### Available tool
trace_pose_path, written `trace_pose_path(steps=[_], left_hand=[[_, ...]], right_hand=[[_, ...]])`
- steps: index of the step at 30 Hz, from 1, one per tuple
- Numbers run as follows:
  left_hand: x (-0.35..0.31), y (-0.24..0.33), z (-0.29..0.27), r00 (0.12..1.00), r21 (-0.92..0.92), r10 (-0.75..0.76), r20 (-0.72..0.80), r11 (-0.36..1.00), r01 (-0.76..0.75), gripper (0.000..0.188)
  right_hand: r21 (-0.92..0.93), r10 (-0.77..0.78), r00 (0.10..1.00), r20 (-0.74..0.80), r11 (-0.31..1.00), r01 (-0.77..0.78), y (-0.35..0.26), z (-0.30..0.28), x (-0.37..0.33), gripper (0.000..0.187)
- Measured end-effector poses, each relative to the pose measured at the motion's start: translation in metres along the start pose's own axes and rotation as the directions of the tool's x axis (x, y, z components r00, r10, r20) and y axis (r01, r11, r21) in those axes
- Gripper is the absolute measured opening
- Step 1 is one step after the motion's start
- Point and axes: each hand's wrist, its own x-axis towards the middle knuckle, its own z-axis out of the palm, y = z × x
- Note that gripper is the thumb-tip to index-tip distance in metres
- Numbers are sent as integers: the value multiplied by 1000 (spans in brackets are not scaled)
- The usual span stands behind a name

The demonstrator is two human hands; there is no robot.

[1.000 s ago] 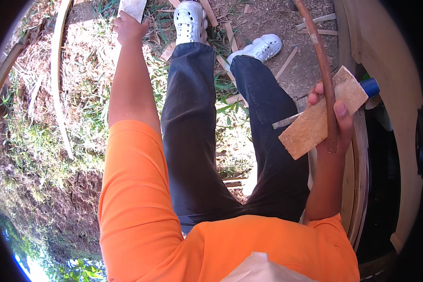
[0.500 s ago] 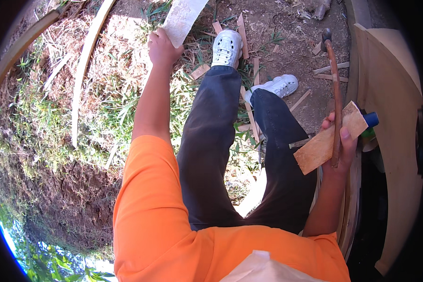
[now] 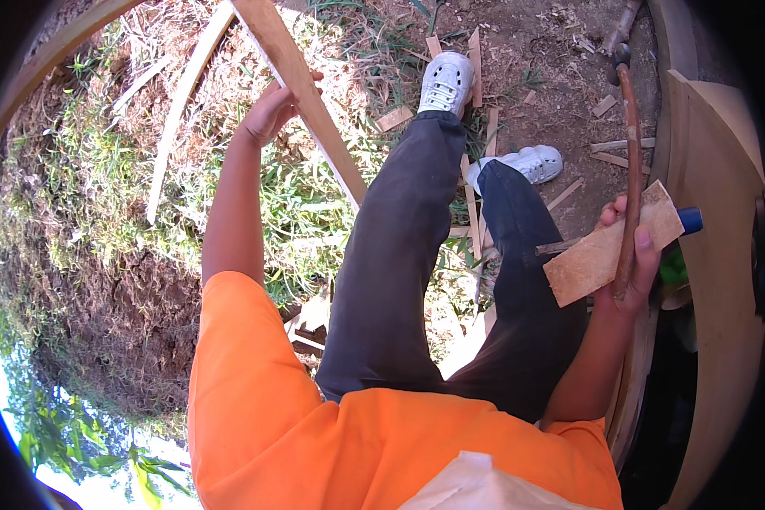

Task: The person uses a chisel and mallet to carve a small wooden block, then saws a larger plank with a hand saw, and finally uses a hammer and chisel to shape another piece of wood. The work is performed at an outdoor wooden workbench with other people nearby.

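My left hand (image 3: 272,112) grips a long wooden board (image 3: 302,93) partway along its length, its fingertips showing past the far edge. The board slants from the top of the view down to beside my left knee. On the right, my right hand (image 3: 636,255) is closed around several things at once. One is a hammer (image 3: 631,153) with a curved brown wooden handle, its dark head pointing away from me. Across it lies a short flat wood piece (image 3: 591,261). Under that piece sits a tool with a blue handle (image 3: 690,221); a thin end pokes out at the other side.
Close on my right stands a large curved wooden panel (image 3: 722,187). Wood strips (image 3: 474,68) and offcuts lie around my white shoes (image 3: 447,82). Long curved strips (image 3: 187,93) rest on the grass at the left, beside an earth bank (image 3: 136,348).
The board in my left hand has turned from its pale broad face to a narrower side, and its lower end has swung down toward my left knee. My right hand keeps its hold.
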Motion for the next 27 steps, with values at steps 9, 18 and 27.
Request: trace_pose_path(steps=[9, 18, 27], left_hand=[[15, -62, 13, 972, -552, -134, -191, 834, 6, 66], [43, -161, -39, 874, -417, -446, -194, 844, 338, 68], [76, -105, -35, 910, 988, 385, -153, 68, 138, 119]], right_hand=[[-51, 1, 999, 44, 999, 1, 4, -17, 4, 52], [-139, 8, 997, 75, 990, 2, 4, -4, 19, 57], [-60, 9, 989, 148, 998, 0, 2, 6, 60, 54]])
